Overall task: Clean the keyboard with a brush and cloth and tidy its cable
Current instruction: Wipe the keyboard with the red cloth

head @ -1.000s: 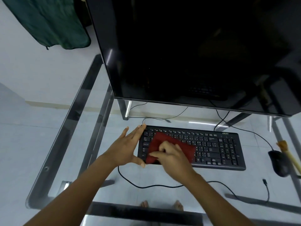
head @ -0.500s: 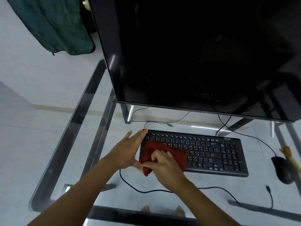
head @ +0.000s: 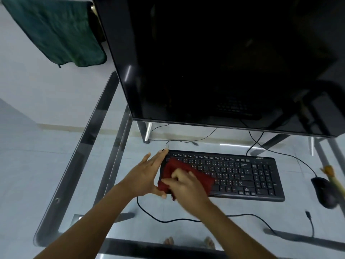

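Glass desk [head: 97,184] on a steel frame, pale tiled floor showing through; near edge first: loose black cable [head: 168,219] loops across the glass w/ its plug end lying free toward the near right corner; could snag on a forearm and drag the keyboard [head: 242,176]. Right hand [head: 186,186] is curled onto the red cloth [head: 197,176], pressing it on the keyboard's left end; cloth overhangs the near edge, could slip off. Left hand [head: 147,176] is flat, fingers spread, holding nothing, braced against the keyboard's left side; if it lifts, the board prob. slides on glass. Mouse [head: 324,195] and brush [head: 330,174] sit near the right edge; a hard sweep could knock them. Monitor [head: 224,62] stands along the far edge.
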Motion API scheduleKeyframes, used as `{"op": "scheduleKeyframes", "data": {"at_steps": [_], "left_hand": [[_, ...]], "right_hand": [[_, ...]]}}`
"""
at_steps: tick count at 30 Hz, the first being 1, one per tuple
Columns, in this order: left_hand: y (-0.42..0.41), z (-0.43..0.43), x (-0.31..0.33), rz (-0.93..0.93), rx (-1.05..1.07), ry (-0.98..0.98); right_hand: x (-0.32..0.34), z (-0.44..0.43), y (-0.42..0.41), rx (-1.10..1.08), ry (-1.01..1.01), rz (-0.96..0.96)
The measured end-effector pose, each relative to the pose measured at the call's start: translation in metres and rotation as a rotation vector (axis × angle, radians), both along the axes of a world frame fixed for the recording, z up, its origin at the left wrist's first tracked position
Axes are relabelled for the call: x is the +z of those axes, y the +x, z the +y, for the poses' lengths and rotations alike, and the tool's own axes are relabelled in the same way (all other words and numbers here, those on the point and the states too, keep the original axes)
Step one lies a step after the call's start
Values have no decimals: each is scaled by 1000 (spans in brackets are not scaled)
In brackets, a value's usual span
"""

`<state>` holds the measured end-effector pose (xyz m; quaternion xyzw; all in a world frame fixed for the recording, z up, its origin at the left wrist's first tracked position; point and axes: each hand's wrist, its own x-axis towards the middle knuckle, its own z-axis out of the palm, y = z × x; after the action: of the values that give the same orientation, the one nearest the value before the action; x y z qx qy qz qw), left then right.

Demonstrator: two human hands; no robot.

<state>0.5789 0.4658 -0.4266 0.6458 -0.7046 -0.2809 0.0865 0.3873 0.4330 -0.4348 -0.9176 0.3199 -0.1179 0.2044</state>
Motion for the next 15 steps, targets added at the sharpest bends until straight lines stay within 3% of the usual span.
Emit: {"op": "scheduleKeyframes", "data": {"at_steps": [1,5,7,10,15], "left_hand": [[0,0,0,5,6,15],[0,-1,-1,27,28,32],[0,0,-1,38,36,43],[-1,0,0,29,34,44],[-4,0,9,53,81,93]], "right_hand": [[2,-14,-4,-28,-16,15],[3,-59,-7,-470,-26,-34],[6,-42,14,-389,-29,5],[11,-20,23,-79,53,25],[14,-65,12,-402,20,4]]}}
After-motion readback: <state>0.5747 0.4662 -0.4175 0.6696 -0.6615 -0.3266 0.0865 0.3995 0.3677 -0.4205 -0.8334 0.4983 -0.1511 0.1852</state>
